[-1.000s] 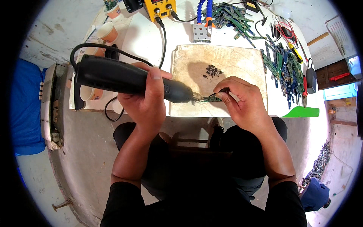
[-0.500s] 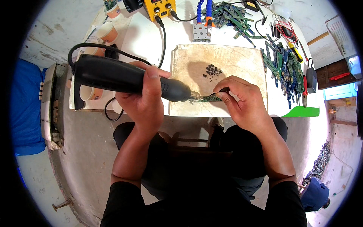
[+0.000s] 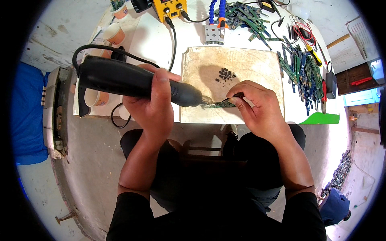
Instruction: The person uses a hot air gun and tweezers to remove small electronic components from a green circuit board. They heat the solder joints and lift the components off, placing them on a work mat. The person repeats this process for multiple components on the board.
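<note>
My left hand [image 3: 155, 106] is closed around a black hot-air gun [image 3: 116, 78], whose metal nozzle points right, over a narrow green circuit board [image 3: 223, 105] lying on a stained beige mat [image 3: 201, 60]. My right hand [image 3: 261, 110] pinches dark, thin tweezers [image 3: 227, 99], their tip at the board beside the nozzle; whether the tip touches the board I cannot tell. Above them on the mat lies a small pile of black components [image 3: 226, 75].
A yellow station [image 3: 169, 8] with cables, blue flexible hoses on a metal block [image 3: 214, 36], piles of board strips [image 3: 301, 76], red-handled pliers [image 3: 323, 100] and paper cups [image 3: 113, 34] surround the mat. A person [image 3: 333, 205] in blue is at the lower right.
The hot-air gun and my left hand have shifted slightly left and up. My right hand and the tweezers look nearly unchanged.
</note>
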A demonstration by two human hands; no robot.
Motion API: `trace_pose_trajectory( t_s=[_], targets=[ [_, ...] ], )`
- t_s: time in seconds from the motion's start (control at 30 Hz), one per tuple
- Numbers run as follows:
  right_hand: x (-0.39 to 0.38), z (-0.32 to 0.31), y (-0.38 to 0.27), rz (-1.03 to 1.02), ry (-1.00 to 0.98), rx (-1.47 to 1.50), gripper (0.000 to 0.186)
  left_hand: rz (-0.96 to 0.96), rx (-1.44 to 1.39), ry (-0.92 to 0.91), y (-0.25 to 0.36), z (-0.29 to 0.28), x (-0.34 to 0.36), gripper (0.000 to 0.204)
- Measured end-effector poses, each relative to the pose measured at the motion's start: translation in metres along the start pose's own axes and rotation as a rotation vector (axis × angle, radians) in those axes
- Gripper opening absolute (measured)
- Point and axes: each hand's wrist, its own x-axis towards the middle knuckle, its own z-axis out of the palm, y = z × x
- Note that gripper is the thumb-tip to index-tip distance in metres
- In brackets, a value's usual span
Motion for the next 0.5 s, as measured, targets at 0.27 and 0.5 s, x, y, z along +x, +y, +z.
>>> trace_pose_trajectory(
  t_s=[0.27, 0.5],
  targets=[
    [0.0009, 0.0001, -0.0017, 0.010, -0.005, 0.013, 0.011, 0.025, -0.005, 0.002, -0.0014, -0.0011, 0.0006, 0.009],
    [0.0004, 0.0009, -0.0006, -0.005, 0.009, 0.008, 0.010, 0.034, 0.037, -0.010, -0.0025, -0.0018, 0.0009, 0.013]
  ],
)
